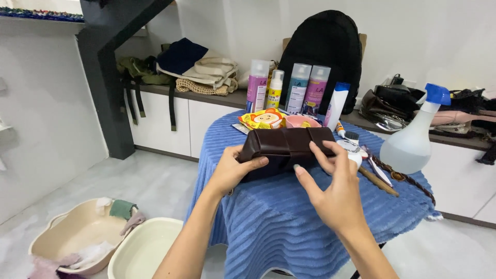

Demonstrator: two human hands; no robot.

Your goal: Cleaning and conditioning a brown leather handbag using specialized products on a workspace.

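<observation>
- Down on the floor at your far left sit two pale wash basins (77, 235). One has rags in it.
- Your left hand (232, 168) holds the left end of a dark brown leather purse (285, 150). Your thumb lies on top and your fingers curl under it, so this hand is closed on the purse.
- The purse is long and flat. It rests on the near middle of the table, tipped up a little toward you.
- It looks soft and bendy, smooth and a bit slippery, and not heavy. Holding it by both short ends looks like the safest way.
- Your right hand (336, 188) touches the right end. The fingers press the top edge, fairly open. I can't quite tell if they pinch it or only rest there.
- The table wears a blue ribbed towel (289, 227), soft and bumpy.
- Behind the purse stand spray bottles (297, 88), a snack packet (262, 120) and a black backpack (323, 51).
- On your right stands a clear spray bottle with a blue top (413, 139), and brushes (380, 181) lie beside it.
- The room has white walls, low white cabinets and a pale floor.
</observation>
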